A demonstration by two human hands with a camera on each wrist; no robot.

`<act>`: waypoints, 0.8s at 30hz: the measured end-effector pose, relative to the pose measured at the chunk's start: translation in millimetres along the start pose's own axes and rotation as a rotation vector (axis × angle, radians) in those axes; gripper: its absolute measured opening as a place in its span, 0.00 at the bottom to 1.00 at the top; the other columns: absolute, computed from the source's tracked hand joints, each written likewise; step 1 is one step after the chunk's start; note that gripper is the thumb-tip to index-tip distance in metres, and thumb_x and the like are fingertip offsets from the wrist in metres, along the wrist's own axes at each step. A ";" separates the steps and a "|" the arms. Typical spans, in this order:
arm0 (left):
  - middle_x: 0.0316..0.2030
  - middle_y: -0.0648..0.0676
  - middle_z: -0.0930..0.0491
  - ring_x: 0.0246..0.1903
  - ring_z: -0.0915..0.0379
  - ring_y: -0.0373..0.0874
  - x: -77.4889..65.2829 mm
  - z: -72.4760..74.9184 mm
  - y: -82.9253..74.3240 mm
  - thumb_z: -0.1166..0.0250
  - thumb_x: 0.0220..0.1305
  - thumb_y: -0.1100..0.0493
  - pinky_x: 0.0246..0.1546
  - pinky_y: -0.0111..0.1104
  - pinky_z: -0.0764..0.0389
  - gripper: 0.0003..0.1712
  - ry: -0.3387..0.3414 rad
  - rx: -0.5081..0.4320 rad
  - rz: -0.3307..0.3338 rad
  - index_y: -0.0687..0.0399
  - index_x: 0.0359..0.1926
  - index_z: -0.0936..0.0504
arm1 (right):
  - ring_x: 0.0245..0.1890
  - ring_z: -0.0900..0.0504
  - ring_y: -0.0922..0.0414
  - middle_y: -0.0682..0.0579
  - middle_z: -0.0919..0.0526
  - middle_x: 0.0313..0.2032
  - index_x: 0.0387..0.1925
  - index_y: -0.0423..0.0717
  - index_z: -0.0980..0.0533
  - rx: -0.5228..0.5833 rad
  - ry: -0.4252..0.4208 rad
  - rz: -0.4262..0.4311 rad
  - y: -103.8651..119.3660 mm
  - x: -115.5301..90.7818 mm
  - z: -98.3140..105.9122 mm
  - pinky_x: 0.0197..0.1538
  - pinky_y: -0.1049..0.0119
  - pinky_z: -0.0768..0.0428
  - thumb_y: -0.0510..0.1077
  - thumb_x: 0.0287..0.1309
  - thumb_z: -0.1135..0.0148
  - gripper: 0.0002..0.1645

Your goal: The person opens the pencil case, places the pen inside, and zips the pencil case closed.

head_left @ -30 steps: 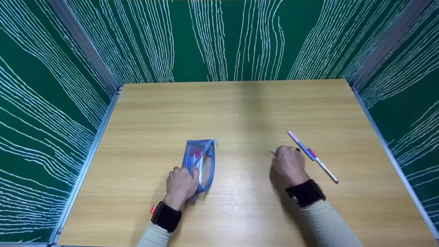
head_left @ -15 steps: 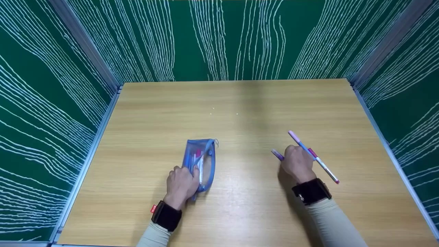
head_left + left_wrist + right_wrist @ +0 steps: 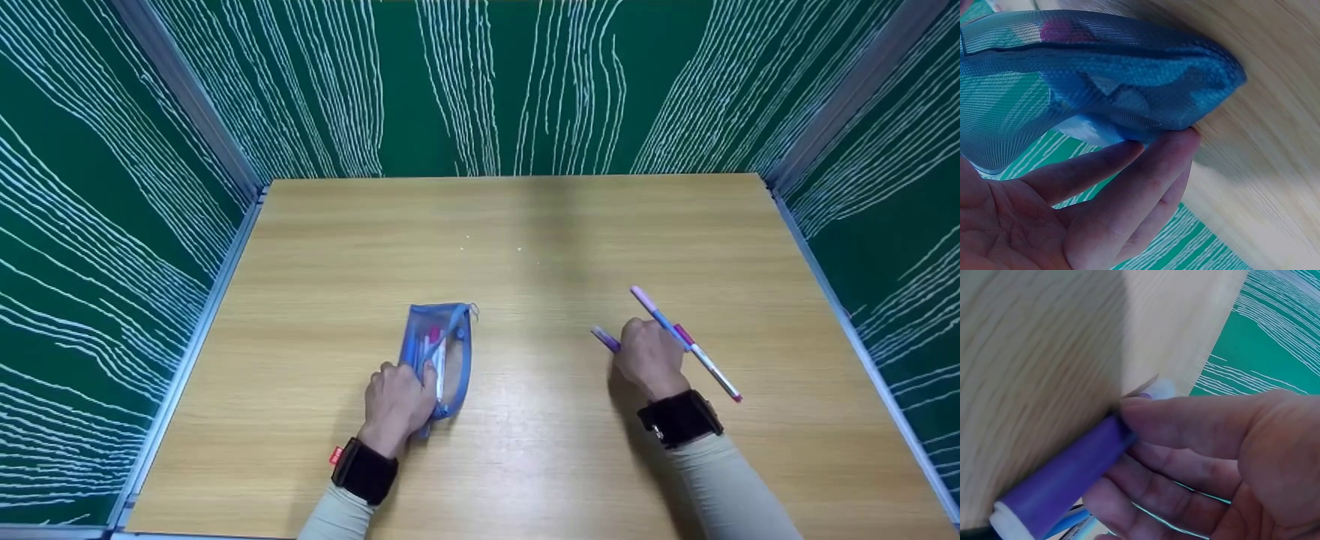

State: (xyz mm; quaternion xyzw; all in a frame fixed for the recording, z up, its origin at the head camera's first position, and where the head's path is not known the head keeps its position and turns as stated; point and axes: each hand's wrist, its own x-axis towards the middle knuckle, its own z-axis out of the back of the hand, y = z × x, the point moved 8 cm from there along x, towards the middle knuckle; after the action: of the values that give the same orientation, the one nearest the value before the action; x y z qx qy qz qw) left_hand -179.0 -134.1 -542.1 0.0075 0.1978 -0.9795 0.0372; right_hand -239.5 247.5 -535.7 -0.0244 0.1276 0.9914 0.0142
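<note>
On a wood-grain tabletop (image 3: 525,465), we saw a person's left hand (image 3: 397,401) gripping the near-left part of a blue mesh pencil case (image 3: 453,325), which lay left of centre with pens (image 3: 435,336), one magenta-ended, showing through its side. To the right, well apart from the case, the right hand (image 3: 651,358) pinched a purple marker (image 3: 1067,478) between thumb and fingers, one end pointing out toward the far left. Just beside that hand, on its right, we found a blue pen (image 3: 645,298) with a lilac cap and a white pen (image 3: 709,365) with magenta ends, both slanted; whether the two touched, we could not tell. Green walls (image 3: 394,112) streaked with white lines rose around the scene.
</note>
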 end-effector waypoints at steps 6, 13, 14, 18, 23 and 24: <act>0.31 0.66 0.23 0.31 0.23 0.60 0.5 -0.7 0.0 0.54 0.75 0.43 0.33 0.51 0.23 0.34 0.014 -0.001 0.000 0.68 0.28 0.18 | 0.20 0.21 0.41 0.39 0.23 0.19 0.15 0.43 0.31 0.022 -0.044 0.029 6.8 -1.9 4.1 0.26 0.45 0.23 0.41 0.59 0.35 0.20; 0.31 0.66 0.23 0.31 0.23 0.61 -0.5 -0.7 -0.6 0.54 0.74 0.43 0.32 0.51 0.23 0.35 0.006 0.006 -0.001 0.70 0.31 0.17 | 0.13 0.30 0.51 0.52 0.33 0.11 0.08 0.49 0.38 0.130 -0.075 0.076 21.3 -6.4 6.6 0.18 0.56 0.31 0.58 0.69 0.38 0.37; 0.31 0.66 0.23 0.31 0.23 0.61 -0.6 -0.4 -0.8 0.54 0.74 0.43 0.32 0.51 0.23 0.35 0.001 0.007 -0.002 0.71 0.31 0.17 | 0.12 0.31 0.53 0.54 0.34 0.10 0.06 0.50 0.38 0.153 -0.082 0.087 23.8 -7.1 7.1 0.18 0.58 0.33 0.58 0.69 0.38 0.37; 0.30 0.67 0.23 0.31 0.22 0.63 -0.6 1.3 -1.4 0.53 0.74 0.43 0.31 0.52 0.22 0.36 -0.023 0.011 -0.007 0.73 0.33 0.16 | 0.08 0.32 0.59 0.61 0.36 0.06 0.03 0.52 0.33 0.234 -0.107 0.131 34.4 -10.0 9.4 0.16 0.62 0.36 0.61 0.69 0.38 0.39; 0.30 0.67 0.23 0.31 0.22 0.62 -0.2 1.0 -1.4 0.53 0.74 0.43 0.32 0.52 0.22 0.36 -0.016 0.009 -0.003 0.73 0.33 0.17 | 0.05 0.26 0.60 0.59 0.29 0.07 0.09 0.46 0.23 0.367 -0.015 0.104 42.5 -10.2 1.9 0.13 0.64 0.29 0.60 0.67 0.36 0.34; 0.31 0.67 0.23 0.31 0.23 0.61 -0.3 0.8 -1.4 0.53 0.74 0.43 0.32 0.52 0.22 0.36 -0.013 0.009 -0.002 0.73 0.33 0.17 | 0.06 0.25 0.60 0.57 0.26 0.08 0.11 0.44 0.20 0.385 0.011 0.095 44.5 -10.0 -0.3 0.13 0.64 0.28 0.58 0.67 0.34 0.32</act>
State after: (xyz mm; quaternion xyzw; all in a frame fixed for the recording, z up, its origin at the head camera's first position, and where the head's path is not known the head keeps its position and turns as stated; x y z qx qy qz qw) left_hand -178.9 -133.1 -540.8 0.0011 0.1931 -0.9805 0.0375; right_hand -231.0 204.2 -524.2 -0.0209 0.3158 0.9482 -0.0289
